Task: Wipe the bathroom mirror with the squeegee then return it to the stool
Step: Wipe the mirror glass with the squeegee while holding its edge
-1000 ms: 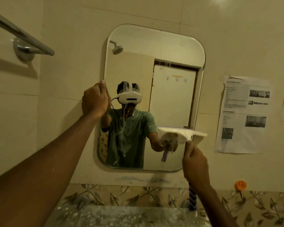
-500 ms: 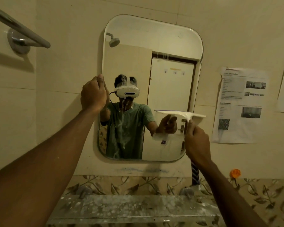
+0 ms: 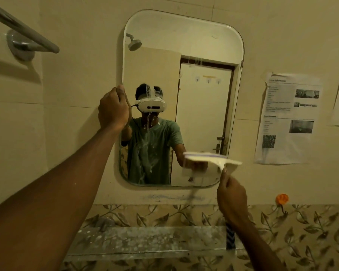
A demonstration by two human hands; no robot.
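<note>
Tiles line the bathroom wall around one mirror (image 3: 182, 98), with two papers (image 3: 288, 118) beside it and a glass shelf (image 3: 145, 243) below. Left hand (image 3: 113, 108) curls closed on the mirror's left edge. Right hand (image 3: 231, 200) clasps the one squeegee (image 3: 211, 160), its blade at the mirror's lower right.

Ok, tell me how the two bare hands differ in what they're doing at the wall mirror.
The left hand sits high, gripping the left edge of the rounded wall mirror, and holds no tool. The right hand sits lower, near the mirror's bottom right corner, closed around the white squeegee with its blade against the glass. Both are closed and bare.
</note>
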